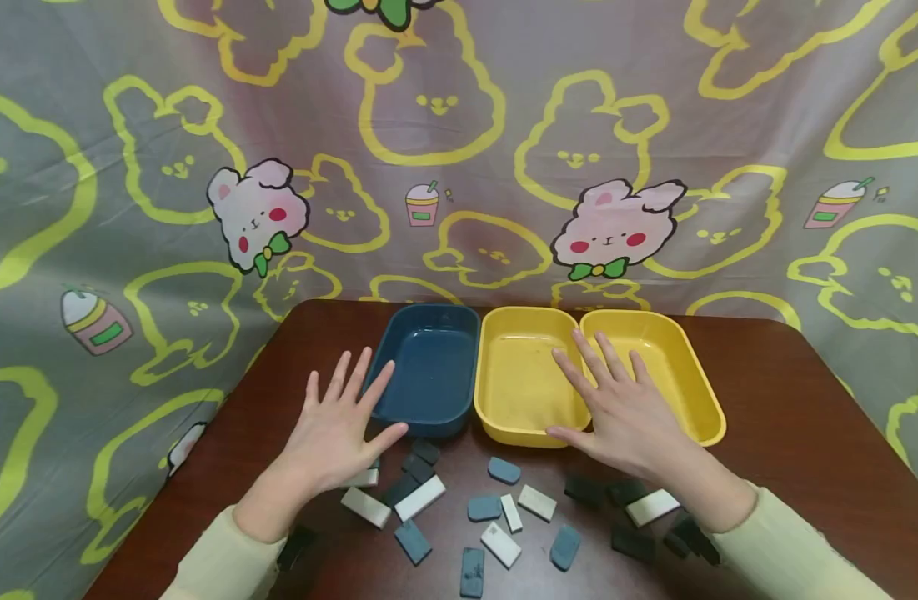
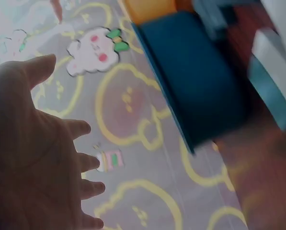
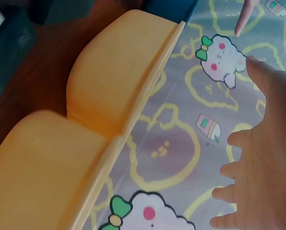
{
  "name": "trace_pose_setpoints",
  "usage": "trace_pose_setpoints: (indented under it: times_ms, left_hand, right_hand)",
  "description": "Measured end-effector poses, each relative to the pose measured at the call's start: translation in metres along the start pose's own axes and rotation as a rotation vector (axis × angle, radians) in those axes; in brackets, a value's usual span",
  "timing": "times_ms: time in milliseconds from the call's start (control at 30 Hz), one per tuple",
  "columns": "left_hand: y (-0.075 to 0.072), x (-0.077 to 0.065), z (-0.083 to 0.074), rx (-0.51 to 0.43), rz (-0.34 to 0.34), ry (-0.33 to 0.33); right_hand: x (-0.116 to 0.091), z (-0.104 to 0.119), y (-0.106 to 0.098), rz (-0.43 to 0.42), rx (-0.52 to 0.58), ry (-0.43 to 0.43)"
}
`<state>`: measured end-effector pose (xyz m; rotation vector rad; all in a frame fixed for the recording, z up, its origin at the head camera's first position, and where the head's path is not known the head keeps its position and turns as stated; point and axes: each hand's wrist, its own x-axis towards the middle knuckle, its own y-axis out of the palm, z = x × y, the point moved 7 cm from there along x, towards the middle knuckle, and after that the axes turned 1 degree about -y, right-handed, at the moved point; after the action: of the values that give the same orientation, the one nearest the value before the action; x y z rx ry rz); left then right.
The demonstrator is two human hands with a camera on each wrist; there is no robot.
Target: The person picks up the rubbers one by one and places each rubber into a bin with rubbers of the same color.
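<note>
My left hand hovers with fingers spread near the left side of the blue tray and holds nothing. My right hand, fingers also spread and holding nothing, is above the two yellow trays, covering part of the middle yellow tray and the right yellow tray. Nearer the front of the table lie several small eraser-like blocks: white ones such as this white block, blue ones like this blue block, and black ones like this black block. Some are partly hidden by the hands and sleeves.
All three trays stand side by side along the back of the dark brown table. Behind and beside it hangs a grey curtain with yellow bear outlines and white rabbits.
</note>
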<state>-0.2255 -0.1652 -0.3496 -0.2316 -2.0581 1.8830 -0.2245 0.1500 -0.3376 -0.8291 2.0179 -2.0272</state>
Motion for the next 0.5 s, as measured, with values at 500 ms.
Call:
trace_pose_setpoints:
  times_ms: [500]
  left_hand:
    - [0.027,-0.021,0.059,-0.027,0.094,-0.243]
  right_hand:
    - [0.034,0.056,0.029,0.023,0.024,-0.152]
